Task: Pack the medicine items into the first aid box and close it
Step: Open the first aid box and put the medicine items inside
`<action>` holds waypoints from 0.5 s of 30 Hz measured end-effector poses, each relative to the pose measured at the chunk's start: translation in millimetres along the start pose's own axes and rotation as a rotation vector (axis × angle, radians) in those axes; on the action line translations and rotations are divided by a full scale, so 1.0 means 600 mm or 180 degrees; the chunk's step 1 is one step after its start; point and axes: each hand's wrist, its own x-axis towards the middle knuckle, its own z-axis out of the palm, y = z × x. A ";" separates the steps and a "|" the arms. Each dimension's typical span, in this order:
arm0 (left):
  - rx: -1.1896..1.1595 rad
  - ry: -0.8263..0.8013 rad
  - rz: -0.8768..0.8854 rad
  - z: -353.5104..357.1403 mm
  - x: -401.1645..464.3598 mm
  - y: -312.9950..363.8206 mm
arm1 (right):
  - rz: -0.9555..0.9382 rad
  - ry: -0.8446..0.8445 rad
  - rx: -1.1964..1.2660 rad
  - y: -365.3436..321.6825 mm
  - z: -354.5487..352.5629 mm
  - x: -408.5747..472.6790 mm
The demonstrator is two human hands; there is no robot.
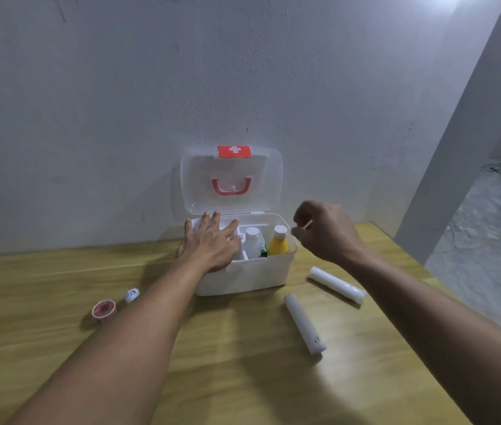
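The white first aid box (243, 279) stands by the wall, its clear lid (232, 179) upright with a red handle and clasp. Inside it stand a white bottle (254, 242) and a yellow bottle (278, 242). My left hand (209, 243) lies flat with spread fingers over the box's left part, hiding what is below. My right hand (326, 230) hovers just right of the box, fingers curled with nothing visibly held. On the table lie two white rolls (336, 284) (304, 323), a pink tape roll (104, 309) and a small white container (132, 295).
The wooden table (243, 363) ends at the wall behind the box and at an edge on the right, past which the grey floor (488, 256) shows. A grey pillar (458, 133) rises at the right.
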 end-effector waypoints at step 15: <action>0.0120 -0.0082 -0.0035 -0.006 -0.001 0.003 | 0.0423 -0.2162 -0.0561 0.029 0.043 -0.086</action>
